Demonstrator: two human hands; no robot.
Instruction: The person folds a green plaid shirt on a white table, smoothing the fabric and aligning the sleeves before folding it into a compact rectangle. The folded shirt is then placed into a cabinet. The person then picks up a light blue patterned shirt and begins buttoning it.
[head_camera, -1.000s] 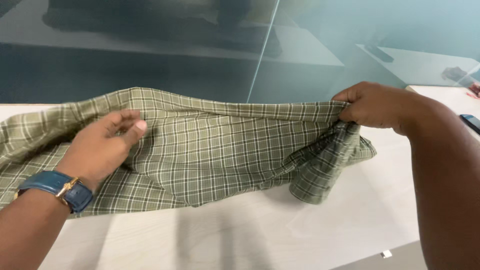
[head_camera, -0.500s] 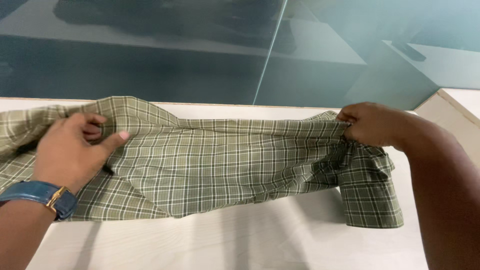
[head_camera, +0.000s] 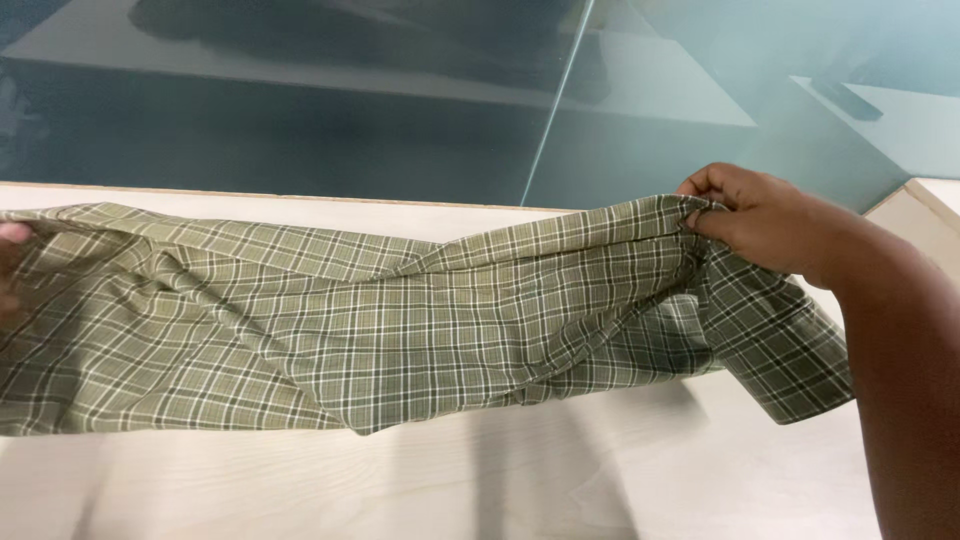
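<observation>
The green checked shirt (head_camera: 400, 330) hangs stretched across a pale table (head_camera: 560, 470), its lower edge just above the top. The right hand (head_camera: 750, 215) is closed, pinching the upper edge. The left hand (head_camera: 8, 265) barely shows at the frame's edge; its grip cannot be told. The loose part below the right hand may sag and crease, since nothing holds it

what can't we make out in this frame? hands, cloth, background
- Left hand, head view: only a sliver shows at the left frame edge; its grip cannot be judged.
- Green plaid cloth: left end cut off by the frame edge; the part inside the right hand is covered by its fingers.
- Dark shape behind the glass panel: dim, blurred by reflections, cut off at the top.
</observation>
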